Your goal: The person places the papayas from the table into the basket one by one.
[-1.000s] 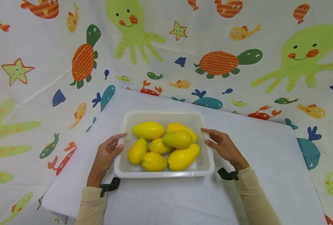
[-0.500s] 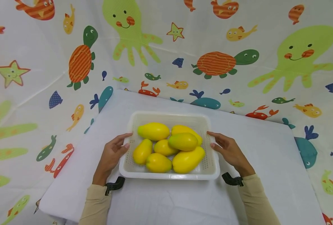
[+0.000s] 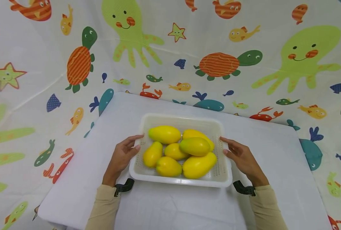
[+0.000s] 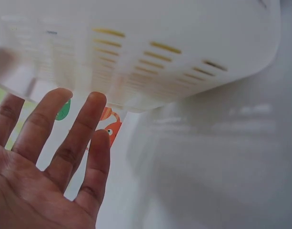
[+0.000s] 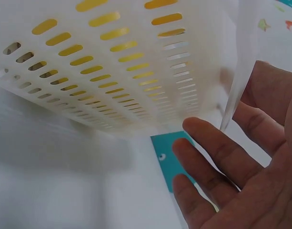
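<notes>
A white perforated plastic basket point(image 3: 180, 181) holds several yellow mangoes point(image 3: 195, 146), some tinged green at one end. My left hand point(image 3: 123, 157) holds its left side, thumb and index finger at the rim. At the opposite side, my right hand point(image 3: 243, 158) holds the rim the same way. In the left wrist view the other fingers point(image 4: 74, 143) stretch out below the basket wall point(image 4: 184, 28). The right wrist view shows the slotted underside point(image 5: 136, 102) tilted up off the table, with yellow showing through the slots.
A white cloth covers the table point(image 3: 274, 153). Behind it and on the left hangs a curtain point(image 3: 158, 19) printed with sea animals. A black wrist mount point(image 3: 125, 187) sits on my left wrist, another mount point(image 3: 243, 188) on my right.
Both hands have moved to the right with the basket between them, and it has turned slightly. The mangoes keep their places inside. The head view has shifted slightly.
</notes>
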Tool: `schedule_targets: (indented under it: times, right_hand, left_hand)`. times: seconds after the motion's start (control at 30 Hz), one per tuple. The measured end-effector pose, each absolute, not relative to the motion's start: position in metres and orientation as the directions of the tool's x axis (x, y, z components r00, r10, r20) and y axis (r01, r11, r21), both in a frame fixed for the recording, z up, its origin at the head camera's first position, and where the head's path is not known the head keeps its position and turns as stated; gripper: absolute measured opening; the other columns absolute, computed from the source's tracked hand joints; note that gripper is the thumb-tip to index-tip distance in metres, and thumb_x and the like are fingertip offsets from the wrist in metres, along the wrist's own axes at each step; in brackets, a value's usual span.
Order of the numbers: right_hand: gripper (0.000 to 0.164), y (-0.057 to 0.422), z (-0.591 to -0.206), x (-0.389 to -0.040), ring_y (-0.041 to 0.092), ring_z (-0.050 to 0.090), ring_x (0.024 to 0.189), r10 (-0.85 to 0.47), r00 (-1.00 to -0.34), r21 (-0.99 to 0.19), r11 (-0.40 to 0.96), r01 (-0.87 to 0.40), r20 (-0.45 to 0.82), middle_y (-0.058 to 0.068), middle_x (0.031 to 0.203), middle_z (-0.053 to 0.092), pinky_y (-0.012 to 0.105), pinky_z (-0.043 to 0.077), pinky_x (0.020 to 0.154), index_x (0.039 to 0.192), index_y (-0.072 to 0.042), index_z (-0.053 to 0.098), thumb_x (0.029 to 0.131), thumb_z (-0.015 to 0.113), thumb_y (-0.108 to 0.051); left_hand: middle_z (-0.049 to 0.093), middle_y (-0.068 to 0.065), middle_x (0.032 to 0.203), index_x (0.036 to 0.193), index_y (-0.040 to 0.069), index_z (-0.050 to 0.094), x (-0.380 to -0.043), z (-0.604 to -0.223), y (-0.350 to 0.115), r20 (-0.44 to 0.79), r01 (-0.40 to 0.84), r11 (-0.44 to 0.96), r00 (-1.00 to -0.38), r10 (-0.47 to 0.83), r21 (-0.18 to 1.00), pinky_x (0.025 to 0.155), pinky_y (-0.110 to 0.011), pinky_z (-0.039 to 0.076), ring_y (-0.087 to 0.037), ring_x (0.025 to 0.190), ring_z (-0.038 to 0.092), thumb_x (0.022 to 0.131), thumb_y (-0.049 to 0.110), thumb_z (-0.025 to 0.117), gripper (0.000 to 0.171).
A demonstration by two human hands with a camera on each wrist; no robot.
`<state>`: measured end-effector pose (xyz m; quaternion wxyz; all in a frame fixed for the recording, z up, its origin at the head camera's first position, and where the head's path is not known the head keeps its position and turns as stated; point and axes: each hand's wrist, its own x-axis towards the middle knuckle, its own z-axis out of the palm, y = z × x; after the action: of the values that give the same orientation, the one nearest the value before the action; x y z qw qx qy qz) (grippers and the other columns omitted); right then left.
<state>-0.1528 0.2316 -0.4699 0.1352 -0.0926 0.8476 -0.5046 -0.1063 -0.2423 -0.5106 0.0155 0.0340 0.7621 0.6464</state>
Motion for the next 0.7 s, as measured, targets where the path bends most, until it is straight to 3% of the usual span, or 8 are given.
schedule_targets:
  times: [0.27, 0.53, 0.7]
  right_hand:
    - [0.050, 0.244, -0.469, -0.146, 0.018, 0.033, 0.148, -0.256, -0.955, -0.885, 0.466, 0.014, -0.150, -0.014, 0.154, 0.043, 0.041, 0.029, 0.117, 0.146, -0.032, 0.049, 0.098, 0.063, -0.031]
    - [0.052, 0.255, -0.469, -0.139, 0.024, 0.038, 0.145, -0.222, -0.959, -0.876, 0.480, 0.051, -0.178, -0.008, 0.158, 0.039, 0.040, 0.039, 0.111, 0.148, -0.036, 0.046, 0.098, 0.061, -0.038]
    - [0.051, 0.261, -0.471, -0.134, 0.019, 0.048, 0.128, -0.204, -0.966, -0.880, 0.473, 0.045, -0.159, -0.004, 0.151, 0.045, 0.016, 0.048, 0.100, 0.148, -0.037, 0.045, 0.099, 0.060, -0.037]
  left_hand:
    - [0.052, -0.002, 0.150, 0.140, 0.024, 0.057, -0.113, -0.506, -0.227, 0.018, 0.029, 0.127, -0.996, 0.089, 0.991, 0.087, -0.030, 0.059, -0.035, 0.116, 0.066, 0.100, 0.019, 0.060, 0.040]
    - [0.051, -0.004, 0.150, 0.141, 0.022, 0.055, -0.120, -0.509, -0.215, 0.036, 0.054, 0.156, -0.993, 0.115, 0.986, 0.088, -0.030, 0.059, -0.035, 0.117, 0.065, 0.100, 0.018, 0.060, 0.042]
    - [0.050, -0.008, 0.151, 0.141, 0.016, 0.055, -0.119, -0.494, -0.207, 0.032, 0.052, 0.144, -0.990, 0.137, 0.988, 0.088, -0.028, 0.058, -0.042, 0.119, 0.062, 0.100, 0.015, 0.060, 0.041]
